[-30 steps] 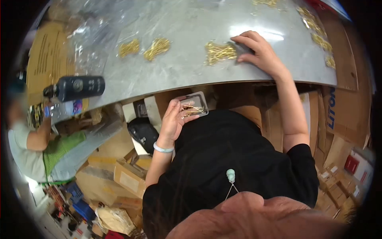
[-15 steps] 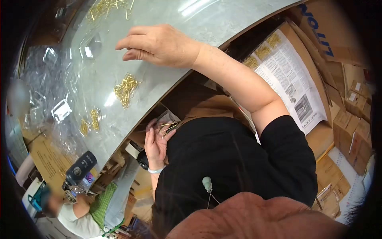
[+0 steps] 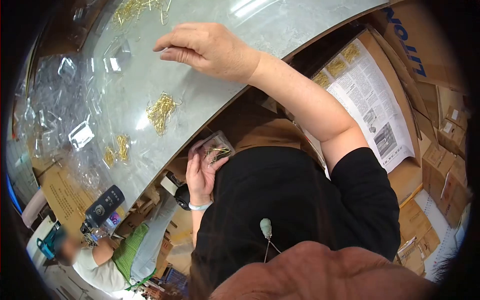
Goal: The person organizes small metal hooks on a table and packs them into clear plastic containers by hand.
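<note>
While the person's right hand (image 3: 212,50) hovers above the grey table (image 3: 200,107), its fingers are loosely bent, the thumb slightly apart, with no object visible in them. Below the table's near edge, close to the black shirt (image 3: 280,200), the left hand (image 3: 200,177) grasps a clear plastic box (image 3: 218,141) with gold wire pieces (image 3: 216,151). Its fingers wrap the side nearest the wrist and reach in among the wires; the box's far rim sticks out past them. That box looks light and thin-walled—smooth enough to slip, and likely to crack or flex if squeezed—so its side walls, low down, seem the best hold. The wires look slim, springy and apt to snag together, easiest pinched by their middles. On the table, under and beside the right forearm, lies a loose gold wire pile (image 3: 161,114).
</note>
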Motion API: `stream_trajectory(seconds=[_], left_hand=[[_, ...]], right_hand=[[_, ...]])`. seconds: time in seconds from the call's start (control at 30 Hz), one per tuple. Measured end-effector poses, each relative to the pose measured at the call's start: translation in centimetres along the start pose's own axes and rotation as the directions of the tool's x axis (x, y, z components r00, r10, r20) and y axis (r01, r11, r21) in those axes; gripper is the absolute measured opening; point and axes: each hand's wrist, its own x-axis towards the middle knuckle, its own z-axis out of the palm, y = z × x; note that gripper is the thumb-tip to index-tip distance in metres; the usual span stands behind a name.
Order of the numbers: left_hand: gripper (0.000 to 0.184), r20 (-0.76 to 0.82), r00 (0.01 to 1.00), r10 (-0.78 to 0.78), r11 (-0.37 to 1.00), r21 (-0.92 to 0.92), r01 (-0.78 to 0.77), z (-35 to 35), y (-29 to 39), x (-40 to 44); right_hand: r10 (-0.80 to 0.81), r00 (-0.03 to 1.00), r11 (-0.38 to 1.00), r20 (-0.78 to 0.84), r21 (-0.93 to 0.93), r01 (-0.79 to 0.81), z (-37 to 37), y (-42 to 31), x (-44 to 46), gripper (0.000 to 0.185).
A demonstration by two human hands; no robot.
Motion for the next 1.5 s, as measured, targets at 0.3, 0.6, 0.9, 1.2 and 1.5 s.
stream_trajectory(seconds=[0.3,0.6,0.9,1.2,1.5], left_hand=[[0.042,0.022,0.998,0.051,0.996,-0.071,-0.049,-1.0,0.2,0.0],[0.044,0.113,0.992,0.052,0.969,-0.246,-0.023,0.7,0.3,0.7],[0.039,0.207,0.974,0.096,0.955,-0.295,-0.032,1.2,1.4,1.0],[0.044,0.215,0.965,0.151,0.949,-0.303,-0.081,2.0,2.8,-1.5],[0.045,0.216,0.962,0.166,0.961,-0.254,-0.108,1.3,1.9,-2.1]], right_hand=[[0.11,0.994,0.994,-0.013,0.014,-0.109,-0.4,-0.2,0.0,0.012],[0.049,0.894,0.983,0.446,-0.179,0.036,0.9,-2.5,-1.1,0.036],[-0.039,0.768,0.931,0.639,-0.256,0.26,6.4,-6.3,-2.2,0.043],[-0.113,0.735,0.947,0.668,-0.152,0.284,5.6,-10.3,-6.3,0.054],[-0.17,0.721,0.954,0.671,-0.07,0.29,4.7,-10.4,-10.8,0.049]])
